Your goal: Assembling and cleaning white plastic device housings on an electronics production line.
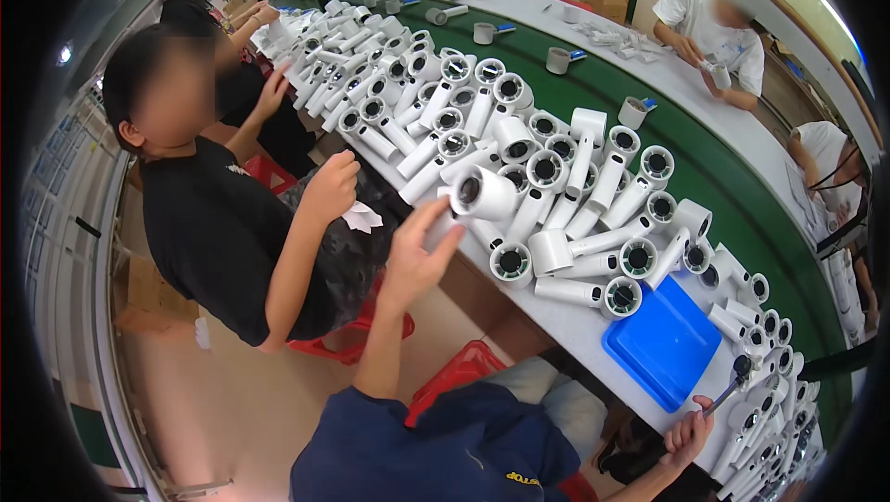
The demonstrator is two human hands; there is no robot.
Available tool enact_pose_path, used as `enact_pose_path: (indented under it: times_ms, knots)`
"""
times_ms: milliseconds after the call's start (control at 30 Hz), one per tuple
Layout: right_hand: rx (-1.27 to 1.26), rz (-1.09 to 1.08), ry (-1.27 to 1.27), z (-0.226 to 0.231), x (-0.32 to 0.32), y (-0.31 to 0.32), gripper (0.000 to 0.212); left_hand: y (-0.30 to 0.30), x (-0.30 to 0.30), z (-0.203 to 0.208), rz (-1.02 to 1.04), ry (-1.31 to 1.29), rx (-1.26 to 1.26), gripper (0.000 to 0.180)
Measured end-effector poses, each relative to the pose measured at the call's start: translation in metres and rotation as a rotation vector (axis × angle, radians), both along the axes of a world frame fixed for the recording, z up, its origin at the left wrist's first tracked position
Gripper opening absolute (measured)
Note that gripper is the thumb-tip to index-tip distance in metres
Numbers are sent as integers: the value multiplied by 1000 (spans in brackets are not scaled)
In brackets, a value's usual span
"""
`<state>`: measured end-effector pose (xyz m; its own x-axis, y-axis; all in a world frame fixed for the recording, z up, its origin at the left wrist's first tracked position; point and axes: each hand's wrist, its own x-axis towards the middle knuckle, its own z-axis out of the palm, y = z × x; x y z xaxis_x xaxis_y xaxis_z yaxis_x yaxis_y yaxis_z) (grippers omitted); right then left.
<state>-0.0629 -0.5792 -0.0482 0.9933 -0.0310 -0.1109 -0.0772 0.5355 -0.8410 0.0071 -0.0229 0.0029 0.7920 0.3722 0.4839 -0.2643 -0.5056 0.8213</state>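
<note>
white dryer body (477,194), lifted above the near edge of the white bench (593,335), round mouth turned toward me. my left hand (414,256) pinches its handle, fingers closed round it. below and beyond lies a heap of like white bodies (556,177). my right hand (688,432) is low at the bench edge, closed on a thin dark tool (728,389), beside the blue tray (663,340). a person in black (218,242) sits to my left.

bench: long white bench (593,340), green conveyor belt (742,196) along its middle
floor: plain tan floor (250,409)
seats: red plastic stools (454,374)
</note>
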Motion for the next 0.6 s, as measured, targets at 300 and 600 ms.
enact_pose_path:
  times_ms: [300,600]
  knots:
    - [-5,40,-20,-6,-4,-12,25,-51,-15,-6,-224,55,-81,36]
    - [-4,30,61,-1,-1,-7,25,-49,-23,-28,-371,75,-507,33]
